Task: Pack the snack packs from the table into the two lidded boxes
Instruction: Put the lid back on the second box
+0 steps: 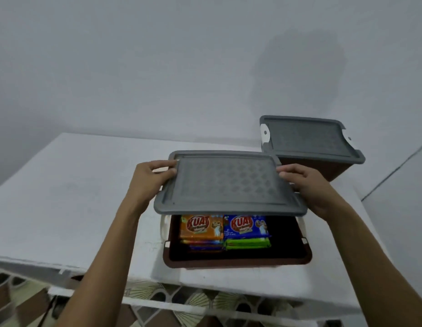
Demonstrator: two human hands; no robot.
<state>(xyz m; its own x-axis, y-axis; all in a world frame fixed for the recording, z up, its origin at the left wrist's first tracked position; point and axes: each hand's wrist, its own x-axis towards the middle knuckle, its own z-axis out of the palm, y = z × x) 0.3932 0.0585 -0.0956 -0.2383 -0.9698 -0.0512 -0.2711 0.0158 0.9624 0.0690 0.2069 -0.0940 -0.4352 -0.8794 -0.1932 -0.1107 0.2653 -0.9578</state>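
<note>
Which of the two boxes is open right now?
The nearer brown box: the left hand and right hand hold its grey lid above it, snack packs showing inside. The farther box is closed.

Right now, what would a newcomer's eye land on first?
The grey lid, gripped at its ends by the left hand and right hand, hangs over the open brown box in front. Inside lie an orange pack and a blue pack; a second box sits closed at the back right.
</note>
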